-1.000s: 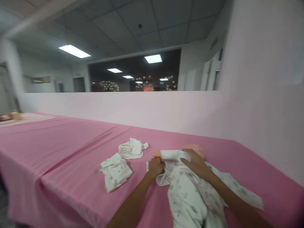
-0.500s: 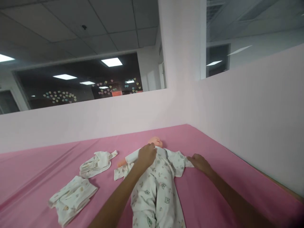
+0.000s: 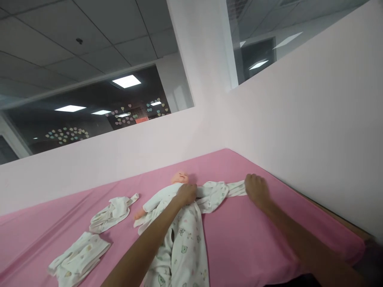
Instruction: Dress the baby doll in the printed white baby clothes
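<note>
A baby doll (image 3: 180,177) lies on its back on the pink sheet, its head toward the wall. White printed baby pajamas (image 3: 187,243) cover its legs and part of its body; the arm on the left lies outside them in a white undershirt sleeve. My left hand (image 3: 187,194) is closed on the pajamas at the doll's shoulder, fingertips partly hidden. Off to the right, my right hand (image 3: 257,189) grips the cuff of the pajama sleeve (image 3: 214,195), which is pulled out straight between my hands. Whether the doll's other arm is inside it is hidden.
On the left lie a white printed bib-like cloth (image 3: 112,213) and a folded white printed garment (image 3: 79,259). The pink sheet (image 3: 239,235) meets white walls (image 3: 299,127) at the back and right, with windows above.
My right hand has moved away from the doll to the right, stretching the sleeve out. My left hand has shifted onto the shoulder at the sleeve side. The view has tilted and turned right.
</note>
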Demonstrator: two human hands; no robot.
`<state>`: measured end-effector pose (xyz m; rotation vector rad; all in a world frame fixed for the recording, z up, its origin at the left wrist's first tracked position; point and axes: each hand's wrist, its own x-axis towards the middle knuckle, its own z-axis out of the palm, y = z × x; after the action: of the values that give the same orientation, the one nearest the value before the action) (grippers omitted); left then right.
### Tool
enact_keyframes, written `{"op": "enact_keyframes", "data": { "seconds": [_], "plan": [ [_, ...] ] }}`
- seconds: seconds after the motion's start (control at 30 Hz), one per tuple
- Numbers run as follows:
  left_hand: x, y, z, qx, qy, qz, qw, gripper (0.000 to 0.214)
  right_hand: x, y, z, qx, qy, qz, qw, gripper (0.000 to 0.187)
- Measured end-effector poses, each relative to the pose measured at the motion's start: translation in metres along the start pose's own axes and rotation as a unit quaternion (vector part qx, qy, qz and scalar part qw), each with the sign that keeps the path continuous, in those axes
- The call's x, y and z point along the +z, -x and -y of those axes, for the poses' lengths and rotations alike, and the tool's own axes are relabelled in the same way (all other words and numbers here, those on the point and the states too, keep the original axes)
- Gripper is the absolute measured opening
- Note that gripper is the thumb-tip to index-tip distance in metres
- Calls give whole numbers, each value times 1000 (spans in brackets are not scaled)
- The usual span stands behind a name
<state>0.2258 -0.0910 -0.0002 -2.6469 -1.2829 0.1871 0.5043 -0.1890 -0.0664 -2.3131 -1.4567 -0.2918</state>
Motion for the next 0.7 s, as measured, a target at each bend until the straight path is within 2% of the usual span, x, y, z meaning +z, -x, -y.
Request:
{"op": "enact_keyframes", "data": {
  "seconds": [0.1,0.17,0.33,0.47,0.57,0.7],
  "plan": [
    [3,-1,1,5,-5,-4,1000,30,-8,-3,-21,53,14,-27,998,31],
    [4,-3,-3,18,1,-12,1000,32,-9,-1,-20,58,11,-32,998,31],
    [8,-18,-33,87,38,-26,995,39,-7,11,25,5,-20,-36,999,38],
    [12,-32,-54,91,53,-30,994,38,0,22,66,-23,-64,0,998,50],
    [12,-37,-55,77,64,-27,995,37,7,28,85,-40,-81,33,995,41],
    [6,-37,-42,72,89,-12,993,36,11,24,83,-20,-86,62,994,33]
  ]
}}
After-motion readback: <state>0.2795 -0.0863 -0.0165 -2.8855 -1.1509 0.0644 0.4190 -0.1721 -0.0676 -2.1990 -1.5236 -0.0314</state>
